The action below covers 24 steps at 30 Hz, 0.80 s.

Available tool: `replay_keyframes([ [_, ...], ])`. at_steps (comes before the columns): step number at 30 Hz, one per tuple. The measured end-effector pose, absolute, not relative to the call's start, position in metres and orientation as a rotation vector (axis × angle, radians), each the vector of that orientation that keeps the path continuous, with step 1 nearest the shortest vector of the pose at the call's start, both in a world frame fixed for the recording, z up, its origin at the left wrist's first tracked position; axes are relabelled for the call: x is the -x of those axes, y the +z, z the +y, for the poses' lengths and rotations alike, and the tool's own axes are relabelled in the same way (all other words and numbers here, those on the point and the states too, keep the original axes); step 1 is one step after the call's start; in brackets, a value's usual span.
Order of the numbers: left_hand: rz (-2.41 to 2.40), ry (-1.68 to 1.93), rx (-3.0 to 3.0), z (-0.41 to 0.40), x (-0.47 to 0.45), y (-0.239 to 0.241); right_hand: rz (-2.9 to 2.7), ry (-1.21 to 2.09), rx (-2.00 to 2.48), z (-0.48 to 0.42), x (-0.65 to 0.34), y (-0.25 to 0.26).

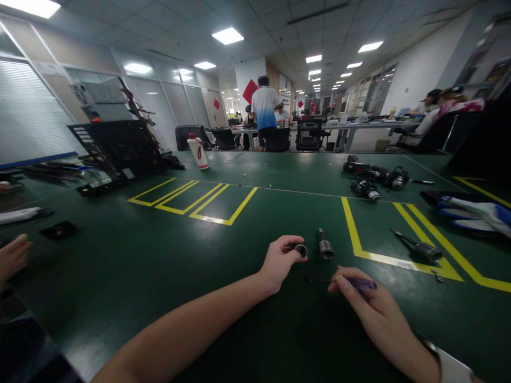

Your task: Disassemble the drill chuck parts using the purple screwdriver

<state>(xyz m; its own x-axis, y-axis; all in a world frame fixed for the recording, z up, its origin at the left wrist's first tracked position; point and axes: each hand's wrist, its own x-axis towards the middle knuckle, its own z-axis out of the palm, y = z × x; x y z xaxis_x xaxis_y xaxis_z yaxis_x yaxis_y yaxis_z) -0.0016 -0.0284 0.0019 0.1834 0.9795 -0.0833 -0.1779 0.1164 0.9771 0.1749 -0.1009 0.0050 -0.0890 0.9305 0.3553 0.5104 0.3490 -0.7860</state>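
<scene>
Between the thumb and fingers of my left hand (281, 260) is a short metal ring-shaped part (301, 250), its hollow end facing me. My right hand (359, 298) grips a screwdriver with a purple see-through handle (363, 284). Its thin shaft points left, and a small dark piece (308, 279) is at the tip; whether the two touch I cannot tell. Just right of my left hand, a metal motor-like part with a thin shaft (326, 248) rests on the green table (191, 287). A similar part (428, 251) lies farther right, with small metal bits (438, 276) beside it.
Dark metal tool parts (373, 175) lie at the back right, near blue-and-white gloves (475, 213). Yellow tape (211, 218) marks the tabletop. A white bottle (198, 151) stands at the far edge. Another person's hand (15, 259) is at the left, near black equipment (120, 149).
</scene>
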Motion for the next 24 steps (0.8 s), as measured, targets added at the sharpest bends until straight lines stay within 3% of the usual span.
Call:
replay_keyframes([
  [24, 0.960, 1.085, -0.988, -0.026, 0.004, 0.002, -1.640, 0.774, 1.550, -0.091, -0.180, 0.013],
])
